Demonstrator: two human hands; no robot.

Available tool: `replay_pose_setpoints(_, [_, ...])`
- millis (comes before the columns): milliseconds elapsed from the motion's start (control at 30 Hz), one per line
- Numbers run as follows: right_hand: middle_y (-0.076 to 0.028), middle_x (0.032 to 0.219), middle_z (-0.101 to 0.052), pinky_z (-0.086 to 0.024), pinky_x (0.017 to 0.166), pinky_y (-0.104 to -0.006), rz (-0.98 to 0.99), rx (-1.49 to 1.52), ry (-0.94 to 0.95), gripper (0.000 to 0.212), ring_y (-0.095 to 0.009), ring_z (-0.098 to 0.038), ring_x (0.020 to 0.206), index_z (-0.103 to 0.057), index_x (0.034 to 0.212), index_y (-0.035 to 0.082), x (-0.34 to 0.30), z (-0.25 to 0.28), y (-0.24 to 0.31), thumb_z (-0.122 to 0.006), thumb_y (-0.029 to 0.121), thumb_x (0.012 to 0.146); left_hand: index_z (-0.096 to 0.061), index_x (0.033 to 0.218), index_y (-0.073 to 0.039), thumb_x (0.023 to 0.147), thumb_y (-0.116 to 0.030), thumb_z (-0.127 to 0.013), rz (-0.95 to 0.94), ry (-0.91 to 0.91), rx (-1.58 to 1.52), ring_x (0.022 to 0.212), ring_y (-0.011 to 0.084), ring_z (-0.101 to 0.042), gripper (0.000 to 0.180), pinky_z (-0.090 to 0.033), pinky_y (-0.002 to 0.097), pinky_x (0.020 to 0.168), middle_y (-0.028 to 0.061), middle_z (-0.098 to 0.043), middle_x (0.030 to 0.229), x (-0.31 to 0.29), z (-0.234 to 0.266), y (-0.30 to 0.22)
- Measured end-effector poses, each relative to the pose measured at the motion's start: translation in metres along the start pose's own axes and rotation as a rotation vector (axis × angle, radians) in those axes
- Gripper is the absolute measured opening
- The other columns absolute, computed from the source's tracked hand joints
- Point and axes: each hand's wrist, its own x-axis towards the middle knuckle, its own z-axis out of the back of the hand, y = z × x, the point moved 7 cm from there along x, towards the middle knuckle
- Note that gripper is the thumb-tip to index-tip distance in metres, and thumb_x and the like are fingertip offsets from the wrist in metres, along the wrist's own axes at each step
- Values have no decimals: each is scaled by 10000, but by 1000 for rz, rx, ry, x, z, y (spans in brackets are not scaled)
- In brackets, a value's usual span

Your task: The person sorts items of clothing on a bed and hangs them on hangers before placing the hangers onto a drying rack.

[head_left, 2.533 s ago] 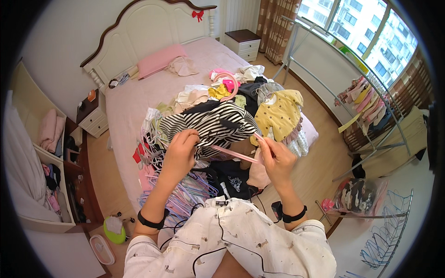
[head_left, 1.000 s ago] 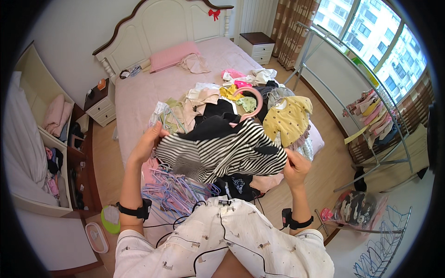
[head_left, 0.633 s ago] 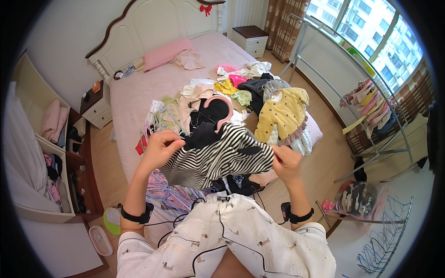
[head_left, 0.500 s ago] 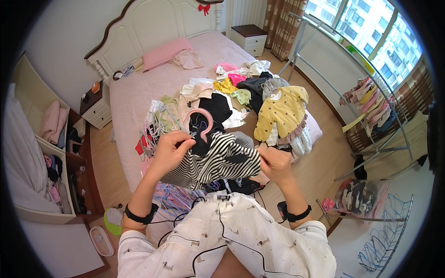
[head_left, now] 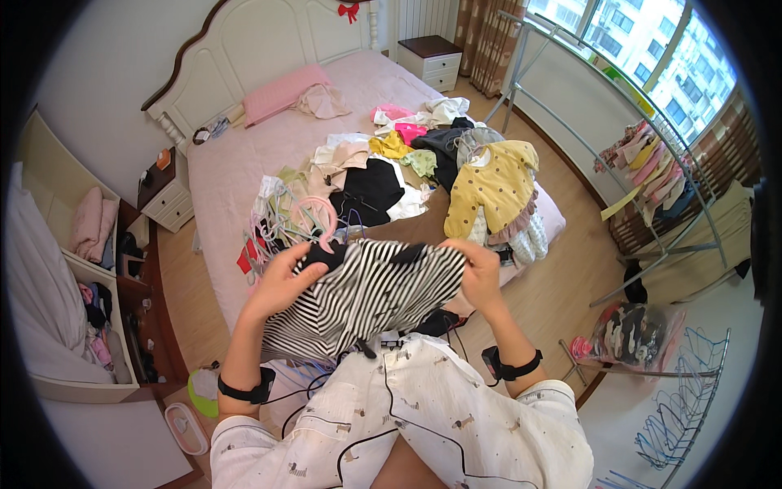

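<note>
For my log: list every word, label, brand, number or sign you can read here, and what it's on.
No readable text in view.
Striped garment, held by the left hand and right hand: no lettering visible.
White shirt: small printed figures, no lettering visible.
Clear bag: markings too small to read.

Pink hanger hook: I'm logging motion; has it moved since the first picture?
Yes, leftward and lower in view: the pink hanger hook has passed from right to left of the red bow.
</note>
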Motion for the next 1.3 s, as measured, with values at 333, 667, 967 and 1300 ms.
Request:
replay_pose_setpoints(333, [7,902,-639,-507,750,-217,-351,793,-245,111,-64,-603,814,-557,1049,49,-2,25,-47,-501,-12,975,-664,1056,25,942,-177,-641,159,-315,-69,797,58,-566,234,-467,238,724,-3,-674,913,8,39,51])
replay_pose_setpoints(667, [1,828,-626,-478,609,-195,-259,878,-262,7,-58,-587,693,-530,989,51,-8,31,-17,-525,46,991,-701,968,1,872,-186,-715,273,-479,59,707,82,-545,210,-442,255,667,-2,-648,775,31,78,121])
replay_pose_setpoints(967, [-76,916,-698,-531,729,-294,-224,68,750,174,-162,-671,804,-678,973,10,-20,18,19,-581,53,835,-657,940,23,858,-111,-717,-187,-491,144,729,68,-530,168,-430,235,662,-3,-633,791,14,67,-1])
replay_pose_setpoints(1300, [-49,1082,-679,-485,836,-281,-146,135,576,384,-114,-612,953,-677,1066,16,58,-20,-21,-537,366,990,-674,982,35,819,-84,-724,-486,-189,280,760,114,-633,208,-489,255,707,72,-709,847,7,29,-78])
